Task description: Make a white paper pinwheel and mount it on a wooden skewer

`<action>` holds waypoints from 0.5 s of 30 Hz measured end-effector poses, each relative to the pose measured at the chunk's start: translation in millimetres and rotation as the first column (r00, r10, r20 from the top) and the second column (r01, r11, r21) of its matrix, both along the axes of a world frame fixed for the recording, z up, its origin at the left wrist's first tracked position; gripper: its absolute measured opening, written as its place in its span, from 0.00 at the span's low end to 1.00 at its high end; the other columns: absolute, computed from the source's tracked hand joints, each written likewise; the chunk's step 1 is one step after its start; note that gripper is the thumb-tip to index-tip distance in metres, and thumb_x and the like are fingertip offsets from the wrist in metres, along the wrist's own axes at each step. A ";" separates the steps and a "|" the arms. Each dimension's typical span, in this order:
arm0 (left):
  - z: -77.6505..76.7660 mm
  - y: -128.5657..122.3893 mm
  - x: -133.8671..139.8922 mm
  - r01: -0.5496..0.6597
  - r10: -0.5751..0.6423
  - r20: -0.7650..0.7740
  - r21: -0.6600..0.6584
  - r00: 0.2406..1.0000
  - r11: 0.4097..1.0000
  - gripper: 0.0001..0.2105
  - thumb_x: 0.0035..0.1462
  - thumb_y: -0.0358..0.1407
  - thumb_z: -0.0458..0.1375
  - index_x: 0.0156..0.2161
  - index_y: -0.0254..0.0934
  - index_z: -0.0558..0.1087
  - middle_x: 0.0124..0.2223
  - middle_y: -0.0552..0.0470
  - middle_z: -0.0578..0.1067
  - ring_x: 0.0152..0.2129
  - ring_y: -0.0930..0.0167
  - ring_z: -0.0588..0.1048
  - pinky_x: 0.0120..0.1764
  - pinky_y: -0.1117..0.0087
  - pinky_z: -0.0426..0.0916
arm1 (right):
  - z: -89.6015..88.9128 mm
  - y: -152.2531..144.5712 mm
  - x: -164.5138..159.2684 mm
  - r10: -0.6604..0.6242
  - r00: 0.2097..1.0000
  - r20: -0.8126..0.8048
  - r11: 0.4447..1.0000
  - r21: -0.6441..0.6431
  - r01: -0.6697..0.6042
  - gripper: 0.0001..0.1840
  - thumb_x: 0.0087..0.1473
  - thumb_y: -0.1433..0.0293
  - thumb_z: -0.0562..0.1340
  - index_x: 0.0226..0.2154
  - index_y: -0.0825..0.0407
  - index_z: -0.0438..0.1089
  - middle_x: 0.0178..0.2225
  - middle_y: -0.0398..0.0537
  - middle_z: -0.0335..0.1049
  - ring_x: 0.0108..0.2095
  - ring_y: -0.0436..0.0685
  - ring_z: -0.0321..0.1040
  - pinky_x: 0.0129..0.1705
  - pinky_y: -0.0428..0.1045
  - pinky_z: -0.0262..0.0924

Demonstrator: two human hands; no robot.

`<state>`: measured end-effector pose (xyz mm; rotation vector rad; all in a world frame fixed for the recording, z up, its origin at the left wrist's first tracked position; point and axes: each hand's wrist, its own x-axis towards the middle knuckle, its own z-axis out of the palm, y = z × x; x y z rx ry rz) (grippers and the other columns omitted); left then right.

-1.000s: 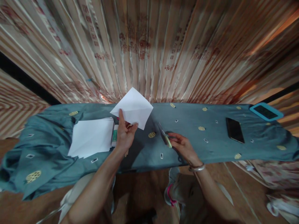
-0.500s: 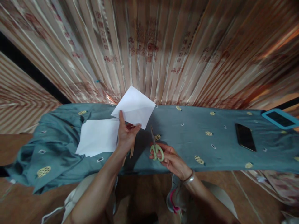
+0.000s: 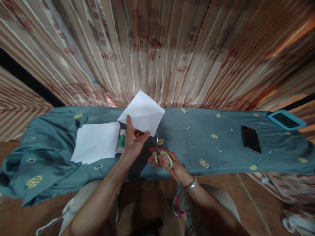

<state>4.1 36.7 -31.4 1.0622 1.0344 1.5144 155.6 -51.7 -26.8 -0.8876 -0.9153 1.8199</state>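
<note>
My left hand grips a square sheet of white paper by its lower edge and holds it raised above the cloth. A faint crease line crosses the sheet. In my right hand is a pair of scissors with light green handles, its fingers in and around the loops. The blades point up at the sheet's lower right corner; whether they touch the paper I cannot tell. A stack of white paper lies left of my left hand. Between stack and wrist lies a green and white glue stick, partly hidden.
A grey-green cloth with pineapple prints covers the long narrow table. To the right lie a black phone and a blue-framed tablet. A pleated curtain hangs just behind the table. My knees are under the front edge.
My right hand has brought the scissors left and up to the paper's lower corner, with the handles spread wider. The view has shifted slightly right, and the glue stick now shows.
</note>
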 end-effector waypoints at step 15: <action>2.1 -12.5 5.0 0.046 -0.048 -0.030 -0.051 0.998 0.998 0.58 0.41 0.31 0.67 0.70 0.39 0.32 0.45 0.48 0.77 0.35 0.71 0.76 0.41 0.69 0.73 | -1.3 7.3 -3.0 -0.046 0.997 0.059 0.997 0.068 0.042 0.33 0.45 0.46 0.67 0.44 0.54 0.72 0.31 0.50 0.75 0.26 0.50 0.66 0.24 0.44 0.53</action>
